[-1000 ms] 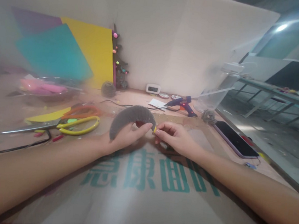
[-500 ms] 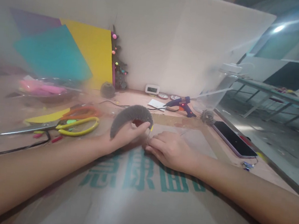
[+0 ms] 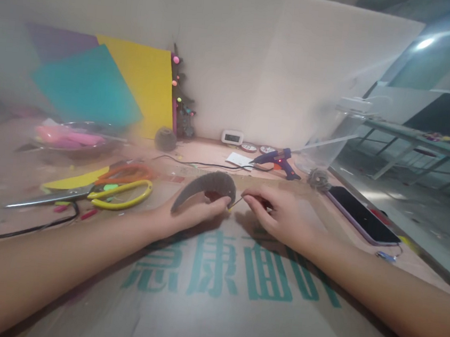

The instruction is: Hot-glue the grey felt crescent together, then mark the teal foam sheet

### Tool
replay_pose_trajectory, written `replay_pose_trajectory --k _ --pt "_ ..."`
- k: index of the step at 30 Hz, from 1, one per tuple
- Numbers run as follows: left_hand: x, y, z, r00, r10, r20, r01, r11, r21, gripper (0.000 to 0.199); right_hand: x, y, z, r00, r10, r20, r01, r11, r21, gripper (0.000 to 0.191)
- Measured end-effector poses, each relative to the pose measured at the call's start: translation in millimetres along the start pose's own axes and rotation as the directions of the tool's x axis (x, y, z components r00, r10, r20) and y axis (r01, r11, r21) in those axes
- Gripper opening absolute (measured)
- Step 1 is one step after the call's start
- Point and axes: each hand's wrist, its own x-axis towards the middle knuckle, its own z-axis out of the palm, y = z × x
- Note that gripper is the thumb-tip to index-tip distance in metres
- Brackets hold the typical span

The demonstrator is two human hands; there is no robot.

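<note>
Grey, fuzzy curved piece is in your left hand, arched above the cardboard with the teal characters, roughly mid-view. Your left thumb lies along the inner side near its right end; fingers closed on it, mostly hidden behind. Your right hand is just beside, not touching the curved piece; thumb and index finger are pinched on a thin strand that slants down-left to a small yellow bit at the piece's right end. Can't tell how the strand is attached there. Your remaining right fingers are curled, partly hidden. To your left, scissors with one orange and one yellow handle, a yellow scrap beside them, and a bowl of pink items behind. Beyond your hands: white digital clock, blue glue gun with a red light showing, white card near its tip. To your right, phone lying flat, screen up, grey fuzzy bundle near its far end.
</note>
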Motion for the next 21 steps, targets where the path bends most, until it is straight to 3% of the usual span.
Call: replay_pose_trajectory --k 4,7,10,14,16,18,21 --pt "1.8 4.6 -3.0 0.994 -0.037 0.106 0.031 0.998 0.055 0.04 2.4 5.6 4.8 0.988 0.154 -0.028 -0.152 0.986 0.064 0.021" --pt "3.5 8.3 -4.8 0.996 -0.027 0.089 0.022 0.998 0.057 0.035 5.3 13.4 9.1 0.993 0.117 -0.03 -0.115 0.992 0.06 0.018" --pt "5.9 8.7 -4.2 0.994 -0.038 0.107 0.044 0.998 -0.047 0.03 8.5 19.7 11.2 0.993 0.036 -0.111 -0.034 0.999 0.022 0.016" --pt "9.1 4.2 -2.6 0.991 -0.041 0.128 0.06 0.987 -0.151 0.03 10.0 16.8 8.1 0.97 0.155 -0.188 -0.136 0.985 0.108 0.019" --pt "9.9 1.6 -2.6 0.994 -0.045 0.104 0.058 0.99 -0.129 0.031 9.0 11.1 6.4 0.957 0.264 -0.123 -0.225 0.938 0.263 0.019" --pt "10.2 -0.1 -3.1 0.991 -0.038 0.126 0.055 0.99 -0.131 0.032 7.6 5.1 6.4 0.943 0.332 0.02 -0.307 0.843 0.443 0.026" --pt "10.3 0.2 -4.6 0.99 0.01 0.139 0.009 0.991 -0.133 0.031 5.6 -0.1 9.3 0.916 0.319 0.244 -0.401 0.686 0.607 0.045"
